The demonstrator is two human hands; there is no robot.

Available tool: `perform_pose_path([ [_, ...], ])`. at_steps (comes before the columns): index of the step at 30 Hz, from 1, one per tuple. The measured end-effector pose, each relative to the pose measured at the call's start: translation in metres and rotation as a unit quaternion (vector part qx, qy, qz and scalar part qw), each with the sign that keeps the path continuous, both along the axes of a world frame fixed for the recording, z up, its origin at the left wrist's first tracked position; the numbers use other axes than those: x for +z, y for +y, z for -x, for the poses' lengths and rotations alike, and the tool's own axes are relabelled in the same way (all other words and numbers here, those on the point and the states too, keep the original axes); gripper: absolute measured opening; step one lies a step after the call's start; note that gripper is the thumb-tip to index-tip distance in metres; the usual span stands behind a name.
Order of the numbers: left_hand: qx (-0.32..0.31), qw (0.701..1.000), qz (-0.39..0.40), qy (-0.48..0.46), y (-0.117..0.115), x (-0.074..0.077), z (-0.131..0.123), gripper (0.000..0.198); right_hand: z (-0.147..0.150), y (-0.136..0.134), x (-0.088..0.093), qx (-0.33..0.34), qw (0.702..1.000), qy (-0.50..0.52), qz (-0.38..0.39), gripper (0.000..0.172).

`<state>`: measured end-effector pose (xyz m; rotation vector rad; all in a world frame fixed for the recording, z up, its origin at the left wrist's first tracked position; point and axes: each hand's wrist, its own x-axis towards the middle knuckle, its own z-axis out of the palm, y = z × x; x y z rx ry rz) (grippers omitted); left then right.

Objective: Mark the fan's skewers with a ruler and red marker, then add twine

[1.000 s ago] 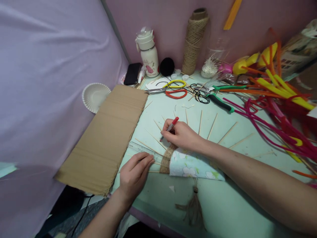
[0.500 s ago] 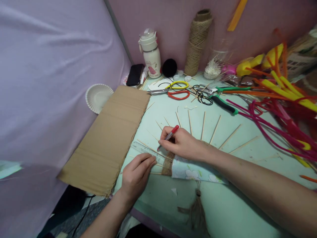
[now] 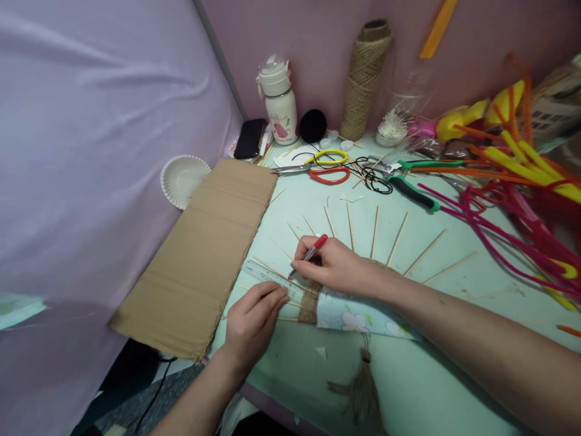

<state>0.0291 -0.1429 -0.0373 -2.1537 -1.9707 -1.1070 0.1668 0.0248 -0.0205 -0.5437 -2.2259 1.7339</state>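
My right hand [image 3: 333, 267] grips a red-capped pen [image 3: 309, 254], its tip down at a clear ruler [image 3: 267, 276] laid across thin wooden sticks [image 3: 374, 223]. The sticks fan out from a twine-wrapped band [image 3: 310, 303] joined to flowered fabric [image 3: 358, 316]. My left hand [image 3: 252, 321] lies on the ruler's near part, fingers flat and pressing it down. A jute tassel [image 3: 361, 387] hangs from the piece toward the table's front edge.
A cardboard sheet [image 3: 202, 248] lies left of the hands, a paper plate [image 3: 181, 179] beyond it. Scissors [image 3: 320, 166], green pliers [image 3: 411, 181], a twine spool [image 3: 362, 79], a bottle [image 3: 280, 103], a phone [image 3: 251, 138] and a heap of pipe cleaners [image 3: 512, 181] fill the back and right.
The pen has shifted slightly left and down along the ruler. My left hand stays on the ruler. The view has drifted a little, so everything sits lower and further right.
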Motion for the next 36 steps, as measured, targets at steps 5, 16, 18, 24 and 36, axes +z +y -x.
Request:
perform_pose_path([
  [5,0.005,1.0,-0.004,0.002,0.0001,0.0001,-0.0001,0.025,0.001,-0.0006,-0.0005,0.0,1.0,0.005,0.002,0.009],
  [16,0.007,1.0,-0.002,0.005,0.0011,0.0014,-0.0006,0.025,0.001,0.0002,-0.0013,-0.004,1.0,-0.012,-0.019,0.009],
  [18,0.007,1.0,-0.001,0.004,0.0009,0.0017,-0.0007,0.025,0.0011,0.0003,-0.0009,-0.005,0.999,-0.018,-0.026,0.008],
  [24,0.009,1.0,0.0,0.0,0.0005,0.0007,-0.0007,0.025,0.0012,0.0002,-0.0007,-0.002,1.0,-0.008,-0.024,0.008],
  [36,0.009,1.0,-0.002,-0.007,0.0017,0.0024,-0.0019,0.023,0.0008,0.0007,0.0,-0.008,0.999,-0.015,-0.035,0.009],
])
